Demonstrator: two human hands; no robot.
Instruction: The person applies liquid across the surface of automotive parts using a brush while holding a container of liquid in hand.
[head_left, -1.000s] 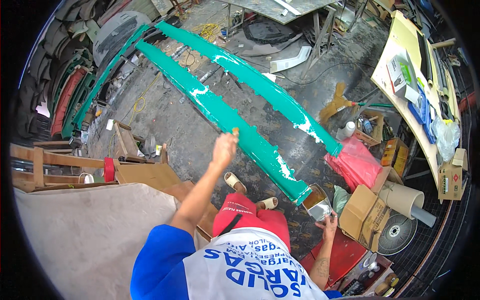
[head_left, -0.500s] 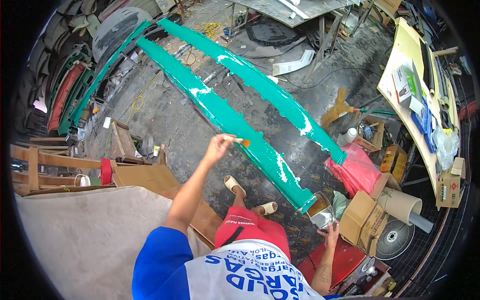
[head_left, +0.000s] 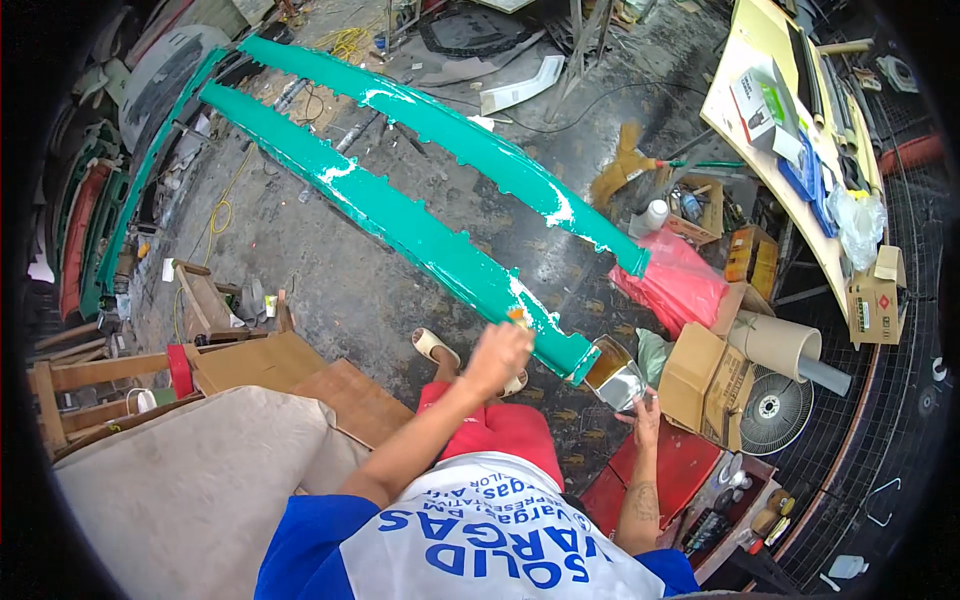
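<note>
My left hand [head_left: 500,358] is closed around a paintbrush [head_left: 517,315], its orange-brown bristles at the near edge of a long green panel [head_left: 420,232]. The hand covers most of the brush handle; whether the bristles touch the panel is hard to tell. White patches show on the green surface. Beside it runs a second long green panel [head_left: 480,150] with similar white patches. My right hand [head_left: 645,415] grips a cut-open metal can [head_left: 618,382] at the near panel's right end, with a brownish inside showing.
A pink plastic bag [head_left: 675,285], a cardboard box [head_left: 700,375] and a fan [head_left: 772,408] stand right of the can. Below it lies a red box [head_left: 650,470]. A broom [head_left: 622,165] rests farther back. A cloth-covered surface [head_left: 200,480] is at the left.
My left hand has moved the brush along the near panel toward its right end, close to the can. The view has shifted, so the panels appear farther left. My right hand still holds the can.
</note>
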